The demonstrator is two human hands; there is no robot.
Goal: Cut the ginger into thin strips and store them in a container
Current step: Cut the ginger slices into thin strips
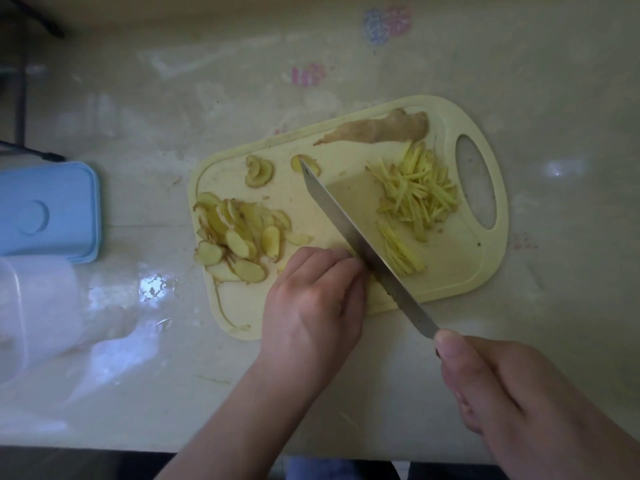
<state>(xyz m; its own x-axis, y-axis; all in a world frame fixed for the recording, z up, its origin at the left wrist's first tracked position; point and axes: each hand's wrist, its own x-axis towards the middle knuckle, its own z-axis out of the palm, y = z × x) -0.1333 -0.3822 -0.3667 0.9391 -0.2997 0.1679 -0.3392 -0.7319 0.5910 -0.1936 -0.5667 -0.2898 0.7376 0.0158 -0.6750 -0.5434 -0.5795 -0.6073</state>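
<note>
A pale yellow cutting board point(460, 271) lies on the counter. On its left is a pile of ginger slices point(239, 237). Thin ginger strips point(419, 192) are heaped on the right, with a small fresh row point(401, 252) beside the blade. A whole ginger piece point(381, 128) lies at the far edge. My right hand point(519, 393) grips the handle of a knife point(360, 240), whose blade crosses the board diagonally. My left hand point(315, 299) curls its fingers down against the blade's left side, over ginger that is hidden beneath them.
A blue lid point(45, 213) lies at the left of the counter, with a translucent plastic container point(34, 306) just in front of it. Two loose ginger slices point(259, 170) sit at the board's far left. The counter's front edge runs along the bottom.
</note>
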